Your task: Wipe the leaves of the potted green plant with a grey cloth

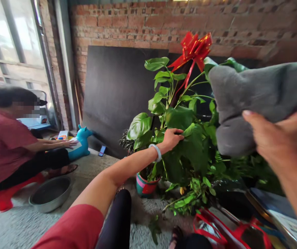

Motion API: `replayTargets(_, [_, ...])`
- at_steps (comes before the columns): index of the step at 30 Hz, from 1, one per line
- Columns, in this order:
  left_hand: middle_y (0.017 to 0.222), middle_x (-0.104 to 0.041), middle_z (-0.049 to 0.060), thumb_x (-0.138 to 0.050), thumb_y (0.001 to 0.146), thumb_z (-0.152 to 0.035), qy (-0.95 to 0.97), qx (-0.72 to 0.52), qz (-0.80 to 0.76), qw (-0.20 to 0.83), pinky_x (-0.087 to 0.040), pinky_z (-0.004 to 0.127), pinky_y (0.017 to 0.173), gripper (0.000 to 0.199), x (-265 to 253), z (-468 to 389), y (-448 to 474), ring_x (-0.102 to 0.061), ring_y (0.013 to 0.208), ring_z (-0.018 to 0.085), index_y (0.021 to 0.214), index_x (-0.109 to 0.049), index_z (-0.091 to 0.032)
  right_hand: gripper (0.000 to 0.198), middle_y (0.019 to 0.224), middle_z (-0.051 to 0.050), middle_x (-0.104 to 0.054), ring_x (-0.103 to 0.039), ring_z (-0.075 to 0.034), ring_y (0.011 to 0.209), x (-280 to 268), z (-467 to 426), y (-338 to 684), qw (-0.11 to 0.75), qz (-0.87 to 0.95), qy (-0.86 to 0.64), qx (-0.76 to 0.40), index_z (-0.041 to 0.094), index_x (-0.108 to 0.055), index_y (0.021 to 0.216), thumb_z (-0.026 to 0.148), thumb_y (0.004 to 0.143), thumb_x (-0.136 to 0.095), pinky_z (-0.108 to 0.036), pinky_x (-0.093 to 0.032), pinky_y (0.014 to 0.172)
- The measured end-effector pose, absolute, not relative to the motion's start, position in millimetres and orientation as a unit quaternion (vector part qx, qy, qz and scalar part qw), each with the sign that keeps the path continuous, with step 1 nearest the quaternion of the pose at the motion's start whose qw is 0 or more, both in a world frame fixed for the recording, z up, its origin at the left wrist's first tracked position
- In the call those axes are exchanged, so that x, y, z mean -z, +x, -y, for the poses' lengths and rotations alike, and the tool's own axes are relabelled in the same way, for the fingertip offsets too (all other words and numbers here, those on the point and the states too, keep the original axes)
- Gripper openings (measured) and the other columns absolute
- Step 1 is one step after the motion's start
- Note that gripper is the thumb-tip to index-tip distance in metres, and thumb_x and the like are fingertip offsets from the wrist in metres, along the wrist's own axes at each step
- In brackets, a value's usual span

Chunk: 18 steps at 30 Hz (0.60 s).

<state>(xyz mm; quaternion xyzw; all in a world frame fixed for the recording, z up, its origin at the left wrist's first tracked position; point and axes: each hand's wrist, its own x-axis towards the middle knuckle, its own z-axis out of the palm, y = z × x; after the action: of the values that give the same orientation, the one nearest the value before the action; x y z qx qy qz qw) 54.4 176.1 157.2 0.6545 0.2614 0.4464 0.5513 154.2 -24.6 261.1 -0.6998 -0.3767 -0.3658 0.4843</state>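
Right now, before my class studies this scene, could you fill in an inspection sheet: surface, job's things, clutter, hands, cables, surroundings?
Surface: rough grey concrete floor.
Job's things: tall potted plant with glossy green leaves; lobed, grey, plush-looking item, raised off the floor.
Clutter: red-strapped bag; round grey metal basin; low green leafy sprigs.
Hands: left hand touches the plant's foliage, grip unclear; right hand, partly blurred, holds the plush-looking item.
Cables: nothing seen.
Surroundings: red brick wall; flat black rectangular panel before it; seated person in a red shirt with hands at a blue animal-shaped toy.
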Motion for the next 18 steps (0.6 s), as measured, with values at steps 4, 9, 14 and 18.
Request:
replayTargets(4, [0.09,-0.079,0.004,-0.081,0.067,0.002,0.723,-0.468,-0.241,0.448,-0.054,0.028,0.092,0.043,-156.1,-180.1,44.0,-0.069,0.086,0.017,0.105,-0.087,-0.015,0.042,0.111,-0.021,-0.077,-0.073,-0.038,0.106,-226.1,15.3,154.2,0.254,0.504,-0.798,0.212,0.014,-0.069,0.12,0.029,0.081,-0.064,-0.045,-0.054,0.088])
replayTargets(9, [0.066,-0.067,-0.002,-0.077,0.079,-0.008,0.702,-0.45,-0.277,0.477,-0.05,0.026,0.075,0.026,-150.8,-195.7,45.8,-0.057,0.065,0.012,0.102,-0.087,-0.013,0.042,0.104,-0.011,-0.079,-0.074,-0.037,0.099,-242.5,41.3,173.1,0.273,0.454,-0.822,0.211,0.026,-0.072,0.117,0.035,0.076,-0.072,-0.044,-0.054,0.083])
replayTargets(14, [0.057,-0.056,-0.005,-0.077,0.08,-0.015,0.636,-0.473,-0.266,0.548,-0.039,0.023,0.059,0.009,-142.3,-199.6,57.3,-0.047,0.055,0.009,0.071,-0.077,-0.015,0.063,0.123,-0.025,-0.073,-0.071,-0.037,0.113,-274.1,27.6,161.1,0.416,0.342,-0.754,0.375,0.01,-0.067,0.132,0.048,0.083,-0.077,-0.046,-0.051,0.09])
replayTargets(18, [0.048,-0.044,-0.006,-0.075,0.083,-0.02,0.621,-0.474,-0.287,0.554,-0.029,0.023,0.051,0.03,-138.0,-200.1,49.1,-0.038,0.048,0.008,0.056,-0.064,-0.017,0.04,0.106,-0.016,-0.078,-0.072,-0.033,0.097,-211.5,28.8,154.7,0.295,0.513,-0.798,0.11,0.015,-0.073,0.11,0.032,0.075,-0.066,-0.041,-0.052,0.089])
